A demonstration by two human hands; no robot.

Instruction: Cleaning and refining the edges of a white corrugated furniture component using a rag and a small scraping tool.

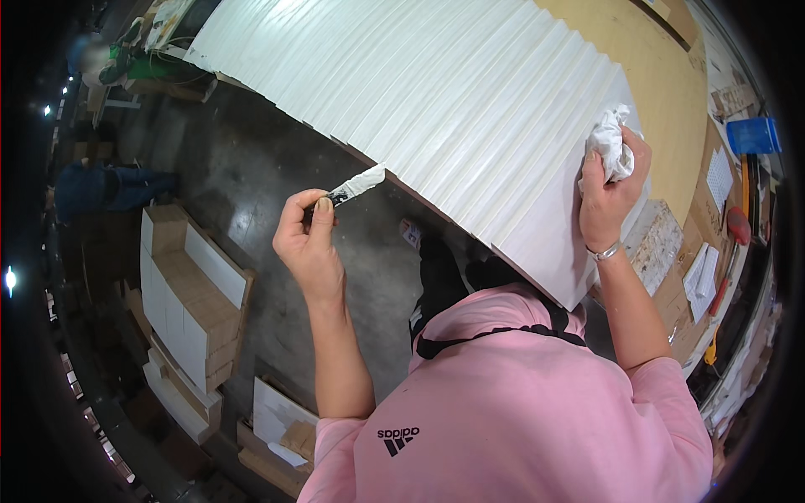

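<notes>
From my remote seat I see the ridged strips (pixel 419 109) at twelve o'clock in white, their parallel lines making a striped pattern. Toward ten, the putty knife (pixel 357 188) shows black near the grip and smeared white along the blade. At two, I find the cloth (pixel 610 142) plain white and a container (pixel 753 136) bright blue. The shirt (pixel 537 411) at five is pink with a small black logo (pixel 398 441); the floor (pixel 243 226) toward nine looks dark grey.
</notes>
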